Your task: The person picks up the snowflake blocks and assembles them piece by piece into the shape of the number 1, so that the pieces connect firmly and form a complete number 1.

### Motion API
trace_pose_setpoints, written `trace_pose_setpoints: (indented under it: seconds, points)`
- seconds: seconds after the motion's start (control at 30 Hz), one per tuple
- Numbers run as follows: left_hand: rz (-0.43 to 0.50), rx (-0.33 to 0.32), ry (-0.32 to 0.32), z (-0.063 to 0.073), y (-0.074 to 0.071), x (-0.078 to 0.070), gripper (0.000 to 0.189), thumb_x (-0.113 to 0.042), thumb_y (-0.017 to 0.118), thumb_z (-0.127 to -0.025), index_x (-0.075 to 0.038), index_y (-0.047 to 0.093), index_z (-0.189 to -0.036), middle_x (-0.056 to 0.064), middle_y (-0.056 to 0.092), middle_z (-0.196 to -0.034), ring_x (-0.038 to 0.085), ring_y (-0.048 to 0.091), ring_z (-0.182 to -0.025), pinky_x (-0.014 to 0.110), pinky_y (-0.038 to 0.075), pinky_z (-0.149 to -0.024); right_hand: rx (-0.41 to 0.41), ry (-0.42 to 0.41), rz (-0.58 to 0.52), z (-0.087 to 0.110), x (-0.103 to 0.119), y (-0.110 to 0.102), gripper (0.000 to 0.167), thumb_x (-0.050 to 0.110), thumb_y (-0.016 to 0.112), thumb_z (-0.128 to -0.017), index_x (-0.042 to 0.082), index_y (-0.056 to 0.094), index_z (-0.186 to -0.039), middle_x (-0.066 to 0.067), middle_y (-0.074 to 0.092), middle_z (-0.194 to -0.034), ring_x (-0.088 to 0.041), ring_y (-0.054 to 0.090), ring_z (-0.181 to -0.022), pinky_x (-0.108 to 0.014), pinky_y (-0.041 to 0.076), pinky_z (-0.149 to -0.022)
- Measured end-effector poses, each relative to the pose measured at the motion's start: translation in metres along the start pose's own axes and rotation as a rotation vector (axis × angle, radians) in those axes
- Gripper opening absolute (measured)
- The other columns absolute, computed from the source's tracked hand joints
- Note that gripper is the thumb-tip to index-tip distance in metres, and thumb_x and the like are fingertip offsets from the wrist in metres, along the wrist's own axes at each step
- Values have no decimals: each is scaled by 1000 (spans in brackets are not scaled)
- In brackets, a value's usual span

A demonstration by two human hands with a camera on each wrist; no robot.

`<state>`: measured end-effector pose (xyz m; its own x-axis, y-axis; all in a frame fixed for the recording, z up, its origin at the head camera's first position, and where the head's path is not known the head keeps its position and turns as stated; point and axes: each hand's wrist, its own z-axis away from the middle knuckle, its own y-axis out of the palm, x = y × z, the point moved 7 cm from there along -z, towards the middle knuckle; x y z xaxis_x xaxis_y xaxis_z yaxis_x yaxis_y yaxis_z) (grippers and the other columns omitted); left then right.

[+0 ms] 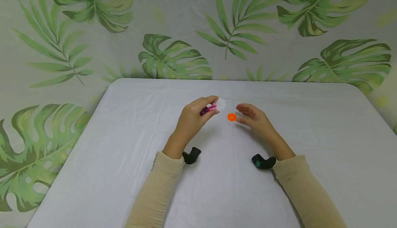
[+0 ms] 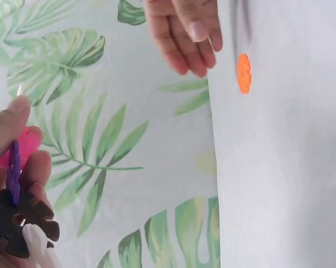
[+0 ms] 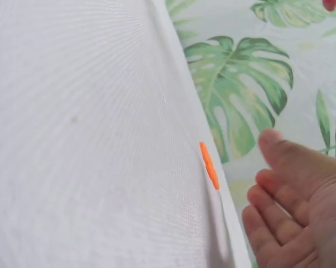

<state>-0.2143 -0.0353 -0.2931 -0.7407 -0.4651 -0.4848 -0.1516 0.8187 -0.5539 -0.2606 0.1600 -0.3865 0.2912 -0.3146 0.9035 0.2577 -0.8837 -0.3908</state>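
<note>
My left hand (image 1: 193,115) grips a small assembly of notched plastic discs between thumb and fingers. In the head view its white disc (image 1: 221,104) sticks out past the fingertips. The left wrist view shows a pink disc (image 2: 28,144), a purple disc (image 2: 13,176), a black disc (image 2: 22,219) and a white piece (image 2: 41,245) joined together, partly covered by the fingers. An orange disc (image 1: 231,117) appears to lie on the white table, apart from the assembly. Close to its right side is my right hand (image 1: 256,119), fingers loosely bent and holding nothing.
White cloth covers the table (image 1: 226,193). Behind its far edge stands a leaf-patterned backdrop (image 1: 186,21). A black wrist device (image 1: 191,155) sits by the left sleeve, and another black device (image 1: 263,162) by the right sleeve.
</note>
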Motion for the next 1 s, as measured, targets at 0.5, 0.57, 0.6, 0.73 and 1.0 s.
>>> trace_pose_setpoints:
  seconds: [0.5,0.57,0.6,0.73,1.0]
  points:
    - [-8,-20,-31,0,-4,7,36,-15,70,-78,-4,62,-112,7,64,-97,13,58,-90,18,44,-82,10,107,168,-15,-35,4,44,12,66,-83,2,50,-122,-14,54,-118,-26,49,-109,-40,38,-91]
    - [-9,-24,-30,1,-5,8,36,-15,70,-78,-4,62,-112,7,64,-97,13,59,-91,19,44,-82,2,103,166,-16,-35,4,42,12,66,-82,2,51,-121,-14,56,-116,-27,49,-108,-40,38,-90]
    - [-10,-26,-30,1,-5,9,36,-15,70,-78,-4,62,-112,7,64,-97,13,59,-91,19,44,-83,-1,99,160,-17,-35,5,41,12,66,-82,2,52,-120,-14,56,-115,-27,49,-108,-40,38,-89]
    - [-16,-33,-33,1,-6,11,36,-15,70,-78,-4,62,-111,7,64,-97,13,59,-91,19,44,-83,-8,91,151,-18,-34,9,37,10,66,-82,3,55,-117,-13,59,-111,-25,50,-105,-38,38,-85]
    - [-17,-28,-43,1,-6,13,36,-14,70,-78,-4,62,-111,7,64,-96,14,59,-89,19,45,-82,-18,103,271,-15,-30,10,38,10,69,-80,6,56,-115,-10,54,-103,-23,46,-93,-35,37,-80]
